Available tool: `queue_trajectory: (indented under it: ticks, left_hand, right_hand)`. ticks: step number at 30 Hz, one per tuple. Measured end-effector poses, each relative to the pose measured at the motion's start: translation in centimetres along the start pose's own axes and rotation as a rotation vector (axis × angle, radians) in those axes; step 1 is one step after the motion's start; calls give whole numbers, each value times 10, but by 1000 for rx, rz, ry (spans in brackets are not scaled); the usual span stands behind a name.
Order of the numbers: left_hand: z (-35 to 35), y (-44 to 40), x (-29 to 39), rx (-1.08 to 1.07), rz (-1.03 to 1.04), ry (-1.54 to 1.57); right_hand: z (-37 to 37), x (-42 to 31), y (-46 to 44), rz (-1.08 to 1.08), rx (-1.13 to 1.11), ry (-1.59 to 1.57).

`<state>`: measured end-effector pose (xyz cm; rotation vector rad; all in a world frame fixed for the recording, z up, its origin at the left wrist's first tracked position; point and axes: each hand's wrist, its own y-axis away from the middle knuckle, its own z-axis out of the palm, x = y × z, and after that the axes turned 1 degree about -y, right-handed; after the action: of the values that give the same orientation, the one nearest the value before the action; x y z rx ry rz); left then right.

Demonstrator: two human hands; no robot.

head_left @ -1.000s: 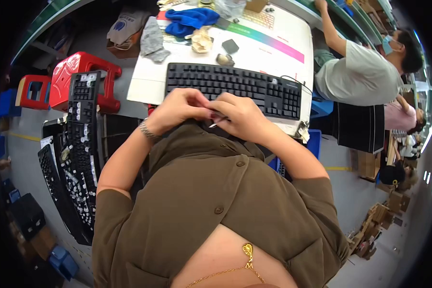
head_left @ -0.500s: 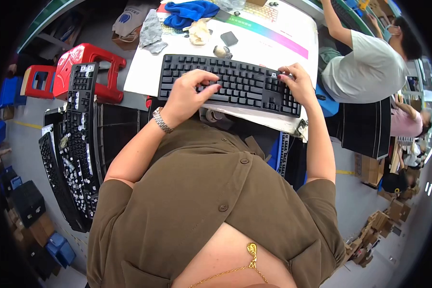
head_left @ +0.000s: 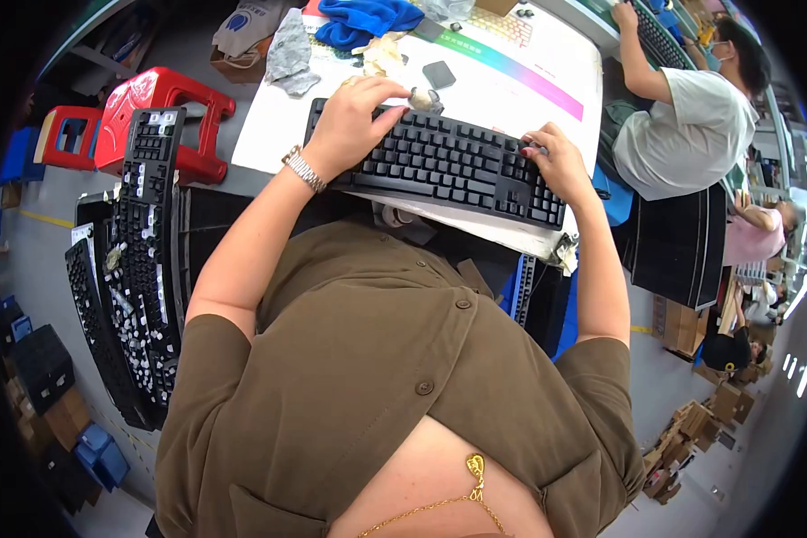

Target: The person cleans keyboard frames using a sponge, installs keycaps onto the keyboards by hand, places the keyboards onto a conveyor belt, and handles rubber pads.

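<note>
A black full-size keyboard (head_left: 448,166) lies on the white worktable (head_left: 264,134), slightly slanted. Over its upper left part is my left hand (head_left: 351,121), thumb and fingers apart, with nothing visible between them. The fingertips reach toward a small crumpled lump (head_left: 424,100) just behind the keyboard. My right hand (head_left: 556,161) is at the keyboard's right end, thumb and fingertips close together over its upper right keys. Whatever those fingertips may hold is too small to make out. A dark square pad (head_left: 438,74) lies behind the lump.
Grey cloth (head_left: 290,58) and blue cloth (head_left: 368,20) lie at the table's back left. Keyboards and loose keycaps (head_left: 143,332) are stacked at the left, near a red stool (head_left: 152,117). A co-worker (head_left: 699,125) is at the right.
My hands were together in front of the keyboard, then parted to its two sides. Since then my left hand has moved up toward the keyboard's back edge; my right hand has stayed at the right end.
</note>
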<state>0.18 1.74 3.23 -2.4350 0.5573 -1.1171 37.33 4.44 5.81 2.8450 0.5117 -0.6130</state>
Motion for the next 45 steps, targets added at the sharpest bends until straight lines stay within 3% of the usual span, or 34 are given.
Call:
queue_trajectory:
  ticks: [8,14,18,21,24,26,28,33,36,38,40,42,43,45]
  left_hand:
    - [33,-66,-41,-316,356,-190]
    - [37,-83,-31,-575,261,-286]
    - [45,-88,-35,-525,337,-326]
    - [39,-102,-25,-529,228,-412]
    - [35,-104,-25,-541,120,-490]
    - [35,-97,-43,-215,235,-410]
    - [31,-92,-60,111,346,-321]
    - [-30,-34,-50,128,66,-204]
    - [-62,12,-47,121,-41,-189]
    - [-73,44,-47,119,-199,-202]
    - [-79,73,-40,132,-258,-186]
    - [-81,101,-38,82,-293,-243]
    - [-80,113,-37,65,-298,-241]
    - [-78,130,-28,-19,-281,-292]
  right_hand:
    - [15,-9,8,-37,128,194]
    - [15,-7,10,-42,148,137]
    - [18,-2,9,-9,118,89]
    - [10,3,10,39,115,37]
    - [-3,14,14,109,375,-306]
    - [-17,29,21,146,456,-412]
    - [-31,48,28,411,362,-174]
    - [-30,49,24,534,342,171]
    - [-19,70,3,448,327,208]
    - [-23,67,-20,379,180,131]
    - [-21,54,-36,88,467,-30]
    - [-19,50,-44,-69,653,99]
    - [-21,48,-42,-93,703,125]
    - [-20,41,-25,62,636,14]
